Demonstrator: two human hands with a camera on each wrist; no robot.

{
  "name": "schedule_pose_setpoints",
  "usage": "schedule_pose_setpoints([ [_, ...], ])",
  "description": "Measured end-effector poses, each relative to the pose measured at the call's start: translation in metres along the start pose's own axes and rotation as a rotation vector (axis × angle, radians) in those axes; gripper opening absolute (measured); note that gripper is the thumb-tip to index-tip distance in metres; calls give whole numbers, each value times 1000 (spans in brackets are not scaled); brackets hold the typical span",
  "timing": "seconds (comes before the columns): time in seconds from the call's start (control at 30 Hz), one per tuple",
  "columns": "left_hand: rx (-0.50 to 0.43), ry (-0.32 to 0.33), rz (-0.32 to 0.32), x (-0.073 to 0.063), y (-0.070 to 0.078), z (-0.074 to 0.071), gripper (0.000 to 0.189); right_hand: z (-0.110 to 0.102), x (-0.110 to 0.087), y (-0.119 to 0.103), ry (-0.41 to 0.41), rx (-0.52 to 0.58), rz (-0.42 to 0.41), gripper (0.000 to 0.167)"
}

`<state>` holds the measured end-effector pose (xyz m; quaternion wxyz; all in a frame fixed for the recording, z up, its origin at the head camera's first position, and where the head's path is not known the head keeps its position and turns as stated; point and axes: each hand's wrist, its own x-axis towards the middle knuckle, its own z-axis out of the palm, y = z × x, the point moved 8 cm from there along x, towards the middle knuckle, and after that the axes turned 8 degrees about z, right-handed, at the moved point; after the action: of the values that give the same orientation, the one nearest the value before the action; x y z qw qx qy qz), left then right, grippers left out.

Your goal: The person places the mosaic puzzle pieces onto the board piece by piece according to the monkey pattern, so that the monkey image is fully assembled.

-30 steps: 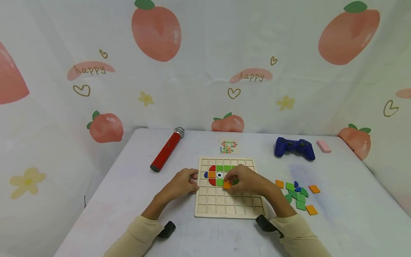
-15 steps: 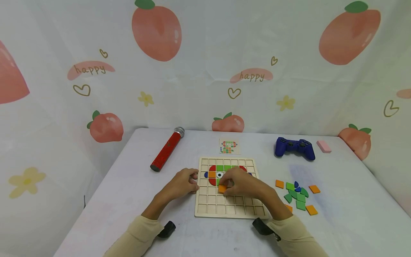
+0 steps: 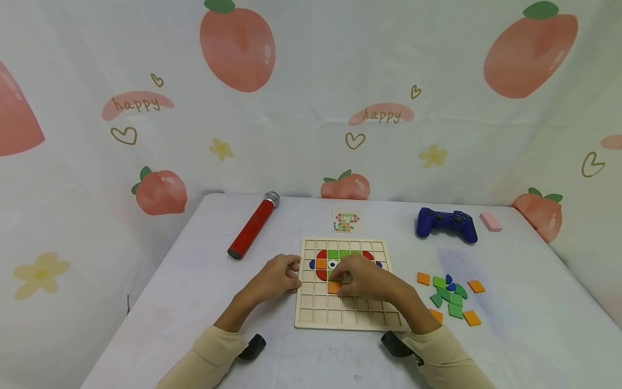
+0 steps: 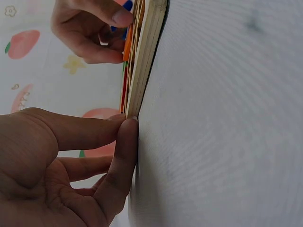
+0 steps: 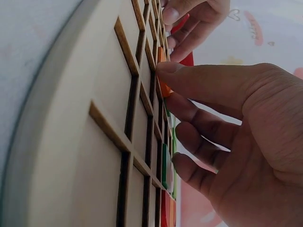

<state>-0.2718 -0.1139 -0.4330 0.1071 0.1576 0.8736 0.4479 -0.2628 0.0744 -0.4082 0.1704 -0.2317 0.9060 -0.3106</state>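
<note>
The left hand [image 3: 274, 278] grips the grid board [image 3: 320, 317] by its edge while the right hand [image 3: 362, 276] pinches an orange tile [image 3: 333, 288].

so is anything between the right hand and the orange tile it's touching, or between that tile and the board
Nothing visible: the right hand touches the orange tile directly, and no other piece shows between that tile and the board. Whether it is fully seated, I can't tell.
</note>
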Motion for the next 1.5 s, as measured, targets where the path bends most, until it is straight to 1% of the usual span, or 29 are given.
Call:
schedule_pose_setpoints([
  [0.13, -2, -2, -4, 0, 0, 0, 58, 0, 0, -1, 5, -17, -17, 20],
  [0.33, 2, -4, -6, 0, 0, 1, 59, 0, -1, -1, 6, -34, -14, 19],
  [0.5, 3, -5, -2, 1, -1, 0, 59, -1, 0, -1, -4, -36, -16, 17],
  [0.57, 4, -8, -1, 1, -1, 0, 59, -2, 0, -1, -10, -39, -30, 16],
  [0.67, 4, -10, -1, 2, -1, 1, 59, -2, 0, 0, -21, -33, -48, 16],
  [0.77, 6, -8, -1, 2, -1, 1, 59, -3, -1, 3, -29, -1, -46, 18],
  [0.87, 14, -6, 0, 2, -1, 1, 59, -7, -4, 8, -20, 29, -37, 22],
  [1.03, 26, -2, 2, 1, -1, 0, 58, -20, -15, 25, 45, 6, -16, 25],
  [1.13, 22, 1, 5, 1, -1, 0, 58, -31, -25, 38, 88, -10, 17, 26],
  [1.3, 17, -1, 2, 1, -1, 0, 59, -47, -42, 61, 141, -11, 103, 24],
  [1.43, 12, -3, -2, 2, -2, 1, 59, -57, -56, 76, 176, -57, 150, 23],
  [1.5, 11, -2, 0, 1, -2, 1, 59, -62, -63, 83, 191, -84, 160, 26],
])
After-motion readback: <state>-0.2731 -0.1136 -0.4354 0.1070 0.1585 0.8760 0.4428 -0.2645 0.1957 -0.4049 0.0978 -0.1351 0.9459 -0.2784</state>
